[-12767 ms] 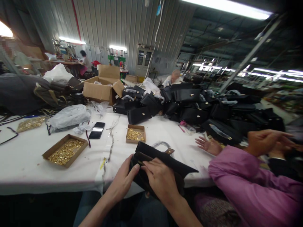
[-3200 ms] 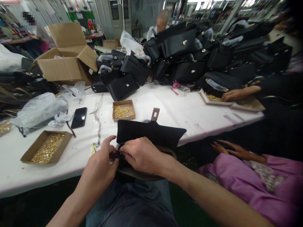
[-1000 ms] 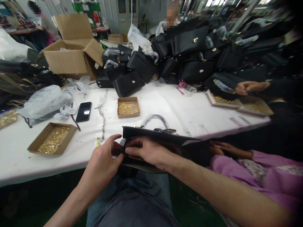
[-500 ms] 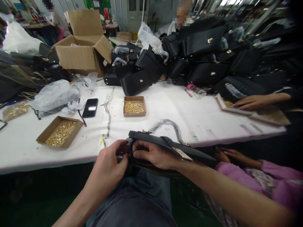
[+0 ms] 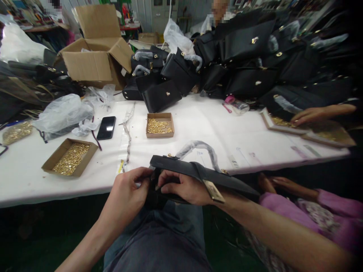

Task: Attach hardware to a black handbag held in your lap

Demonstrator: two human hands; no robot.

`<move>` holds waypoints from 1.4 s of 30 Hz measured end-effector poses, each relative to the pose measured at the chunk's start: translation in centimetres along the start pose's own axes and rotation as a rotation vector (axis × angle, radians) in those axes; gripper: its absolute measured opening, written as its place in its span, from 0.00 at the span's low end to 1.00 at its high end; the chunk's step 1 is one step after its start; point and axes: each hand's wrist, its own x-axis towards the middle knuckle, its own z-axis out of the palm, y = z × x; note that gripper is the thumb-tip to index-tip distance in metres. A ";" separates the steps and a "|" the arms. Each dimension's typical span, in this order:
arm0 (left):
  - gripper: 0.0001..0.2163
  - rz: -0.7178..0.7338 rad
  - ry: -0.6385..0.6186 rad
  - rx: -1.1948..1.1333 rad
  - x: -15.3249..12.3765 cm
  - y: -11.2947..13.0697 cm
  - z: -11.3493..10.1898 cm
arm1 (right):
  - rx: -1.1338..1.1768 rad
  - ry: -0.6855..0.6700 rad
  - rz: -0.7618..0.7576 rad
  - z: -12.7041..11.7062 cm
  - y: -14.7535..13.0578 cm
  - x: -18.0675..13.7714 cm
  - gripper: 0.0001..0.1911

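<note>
Handbag (image 5: 181, 169), black, lies at the near edge of the table (image 5: 198, 124), partly over the person's lap, with its plastic-wrapped handle (image 5: 198, 146) arching above. Left hand (image 5: 127, 192) and right hand (image 5: 184, 188) meet at its left end. The left fingers curl and pinch that end, and the right fingers close around the body beneath the flap. A gold tag (image 5: 214, 190) hangs beside the right wrist. Beyond sit a small box (image 5: 160, 135) of gold fittings, a phone (image 5: 106, 127) and a pile of bags (image 5: 246, 49).
</note>
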 end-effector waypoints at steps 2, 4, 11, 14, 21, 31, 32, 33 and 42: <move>0.17 -0.011 -0.006 0.002 0.1 0.1 0.0 | 0.042 0.019 -0.015 0.1 0.0 -0.1 0.05; 0.17 -0.018 -0.017 0.006 0.3 0.3 0.0 | 0.065 0.058 -0.024 0.2 -0.1 -0.1 0.06; 0.16 -0.020 -0.114 -0.035 1.7 0.6 0.1 | 0.095 0.197 -0.096 0.9 0.2 0.0 0.06; 0.15 -0.027 -0.132 -0.088 2.2 0.3 0.2 | 0.082 0.277 -0.083 1.2 0.7 0.1 0.07; 0.14 -0.063 -0.221 -0.131 2.6 -0.8 -0.2 | -0.042 0.359 -0.098 1.7 1.0 0.1 0.06; 0.14 -0.007 -0.279 -0.058 2.6 -0.8 -1.2 | -0.523 0.446 -0.315 2.1 2.4 -1.5 0.09; 0.13 0.002 -0.293 -0.061 2.6 -1.0 -1.2 | -0.563 0.434 -0.324 2.0 2.5 -1.5 0.09; 0.13 0.010 -0.306 -0.062 2.7 -1.2 -1.3 | -0.591 0.417 -0.332 1.9 2.5 -1.5 0.10; 0.12 -0.029 -0.295 -0.107 3.0 -3.4 -1.9 | -0.550 0.357 -0.313 2.2 2.3 0.3 0.06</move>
